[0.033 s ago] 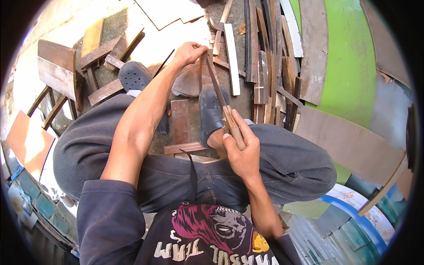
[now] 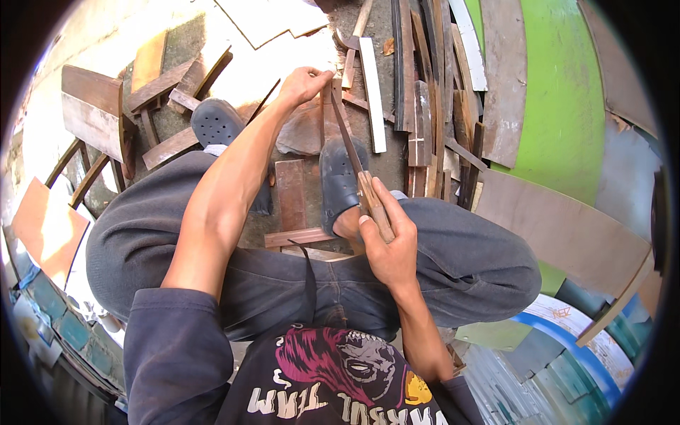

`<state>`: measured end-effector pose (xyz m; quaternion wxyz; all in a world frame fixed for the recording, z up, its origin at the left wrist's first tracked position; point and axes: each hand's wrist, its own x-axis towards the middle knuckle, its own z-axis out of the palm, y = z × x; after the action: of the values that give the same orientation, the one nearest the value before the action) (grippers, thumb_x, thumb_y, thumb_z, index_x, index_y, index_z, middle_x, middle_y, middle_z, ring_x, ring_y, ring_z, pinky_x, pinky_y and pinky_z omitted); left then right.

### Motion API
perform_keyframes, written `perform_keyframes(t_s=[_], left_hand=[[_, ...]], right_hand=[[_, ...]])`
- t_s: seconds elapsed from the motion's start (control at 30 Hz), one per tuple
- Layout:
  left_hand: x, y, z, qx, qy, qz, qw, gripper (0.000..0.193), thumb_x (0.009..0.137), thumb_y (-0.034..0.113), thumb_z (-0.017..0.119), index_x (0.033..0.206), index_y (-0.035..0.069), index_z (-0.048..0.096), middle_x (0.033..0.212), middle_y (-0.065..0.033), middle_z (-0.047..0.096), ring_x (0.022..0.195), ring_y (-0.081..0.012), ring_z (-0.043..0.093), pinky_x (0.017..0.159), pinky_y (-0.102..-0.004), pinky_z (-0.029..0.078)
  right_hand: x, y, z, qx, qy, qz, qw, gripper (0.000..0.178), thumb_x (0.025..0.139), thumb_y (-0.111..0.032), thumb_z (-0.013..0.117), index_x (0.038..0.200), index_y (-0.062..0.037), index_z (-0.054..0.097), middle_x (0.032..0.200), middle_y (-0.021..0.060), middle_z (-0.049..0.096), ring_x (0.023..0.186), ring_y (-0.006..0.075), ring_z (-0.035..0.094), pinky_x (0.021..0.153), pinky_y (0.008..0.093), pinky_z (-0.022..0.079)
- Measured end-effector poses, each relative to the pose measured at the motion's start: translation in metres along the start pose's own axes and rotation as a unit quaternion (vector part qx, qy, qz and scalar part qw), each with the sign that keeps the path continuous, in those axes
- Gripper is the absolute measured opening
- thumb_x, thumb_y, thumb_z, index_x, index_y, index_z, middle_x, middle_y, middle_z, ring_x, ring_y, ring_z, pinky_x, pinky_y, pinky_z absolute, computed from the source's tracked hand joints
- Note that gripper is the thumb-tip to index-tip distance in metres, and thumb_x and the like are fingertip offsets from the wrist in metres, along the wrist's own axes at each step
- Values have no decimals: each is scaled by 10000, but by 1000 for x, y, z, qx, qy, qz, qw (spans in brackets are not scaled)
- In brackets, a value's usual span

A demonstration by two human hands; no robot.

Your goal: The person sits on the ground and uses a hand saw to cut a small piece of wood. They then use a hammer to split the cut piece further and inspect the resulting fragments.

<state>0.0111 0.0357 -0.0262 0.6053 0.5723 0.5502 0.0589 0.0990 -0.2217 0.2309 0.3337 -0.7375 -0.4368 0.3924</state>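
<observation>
My right hand (image 2: 394, 248) is wrapped round the wooden handle of what looks like a handsaw (image 2: 346, 138). Its long thin blade is seen nearly edge-on and slants away from me, toward the far end of a narrow brown wood piece (image 2: 328, 117). With fingers bent and pinched together, my left hand (image 2: 307, 83) grips that far end, close beside the blade's tip. Part of the wood lies behind the blade and my right clog (image 2: 340, 177). Where blade and wood meet is too small to make out.
Wood offcuts (image 2: 170, 88) lie at the far left. A hammer-like tool (image 2: 352, 39) and a white strip (image 2: 372, 95) lie beyond my hands. Long planks (image 2: 418, 71) are stacked to the right, beside a green panel (image 2: 556, 99). A flat board (image 2: 290, 195) lies between my feet.
</observation>
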Motion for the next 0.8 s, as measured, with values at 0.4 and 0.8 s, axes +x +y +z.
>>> perform_keyframes(t_s=[0.4, 0.8], left_hand=[[-36, -75, 34, 168, -45, 92, 980, 924, 822, 442, 656, 1535, -10, 280, 1506, -246, 430, 1392, -376, 433, 1162, -448, 348], [-45, -81, 60, 405, -35, 114, 906, 1278, 592, 315, 904, 1559, 2, 128, 1544, -281, 305, 1397, -454, 378, 1139, -513, 377]], right_hand=[[-3, 18, -11, 124, -14, 51, 991, 520, 907, 33, 520, 1411, 136, 446, 1418, 222, 559, 1288, 201, 557, 1006, 277, 470], [-4, 20, -4, 101, -10, 24, 995, 502, 906, 4, 521, 1387, 139, 470, 1381, 241, 583, 1288, 250, 571, 1068, 310, 436]])
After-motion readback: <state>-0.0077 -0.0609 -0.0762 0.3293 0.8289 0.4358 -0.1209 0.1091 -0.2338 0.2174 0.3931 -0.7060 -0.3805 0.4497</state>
